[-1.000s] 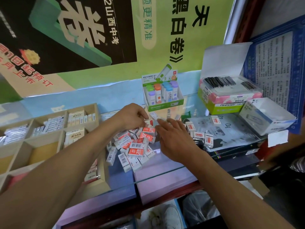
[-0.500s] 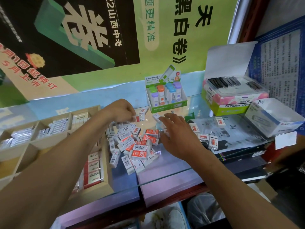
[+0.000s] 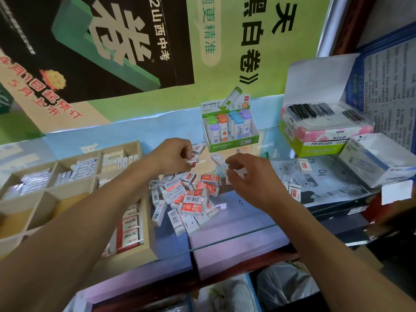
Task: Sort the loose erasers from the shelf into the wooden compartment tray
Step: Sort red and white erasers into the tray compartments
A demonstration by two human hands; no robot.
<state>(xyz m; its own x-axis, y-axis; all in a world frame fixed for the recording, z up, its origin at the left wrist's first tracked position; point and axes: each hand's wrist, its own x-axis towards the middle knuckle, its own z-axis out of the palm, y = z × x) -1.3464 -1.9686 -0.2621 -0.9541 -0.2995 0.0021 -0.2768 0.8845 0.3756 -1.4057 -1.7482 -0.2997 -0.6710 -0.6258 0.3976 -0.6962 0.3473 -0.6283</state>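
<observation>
Erasers (image 3: 194, 159) sit pinched in left fingers (image 3: 185, 152) above pile (image 3: 191, 197).

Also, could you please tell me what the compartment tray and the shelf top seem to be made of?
The compartment tray looks like pale unfinished wood or plywood: matte, flat-cut dividers. The shelf top seems to be clear glass: a greenish edge, with the purple surface showing through.

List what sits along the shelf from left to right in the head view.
Wooden tray → eraser pile → sharpener display box → lone eraser → open pen box → white carton.
</observation>
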